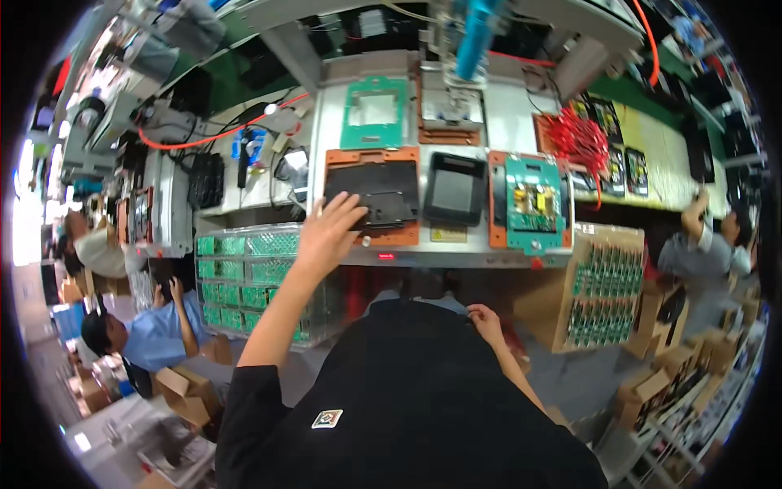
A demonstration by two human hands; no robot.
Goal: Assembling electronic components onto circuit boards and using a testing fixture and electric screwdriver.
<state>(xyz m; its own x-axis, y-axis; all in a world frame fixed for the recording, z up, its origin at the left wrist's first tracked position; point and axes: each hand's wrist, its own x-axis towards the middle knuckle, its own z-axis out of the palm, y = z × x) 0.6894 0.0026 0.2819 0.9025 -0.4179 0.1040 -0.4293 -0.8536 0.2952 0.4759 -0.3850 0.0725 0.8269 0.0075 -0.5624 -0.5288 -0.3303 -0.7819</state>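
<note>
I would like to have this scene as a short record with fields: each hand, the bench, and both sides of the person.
Left hand: over the left part of a black panel in an orange fixture
Right hand: near the waist, away from the bench; any held object unclear
Bench middle: black tray, right of that fixture
Bench right: green plate carrying a circuit board
Bench back left: green frame
Left side: rows of green boards
Right side: more boards on cardboard

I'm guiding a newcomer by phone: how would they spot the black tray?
Start at the white workbench. Along its near edge, look between the orange base by the left hand and the green plate. The black tray there has a greyish middle and, unlike both neighbours, no orange base showing.
</note>
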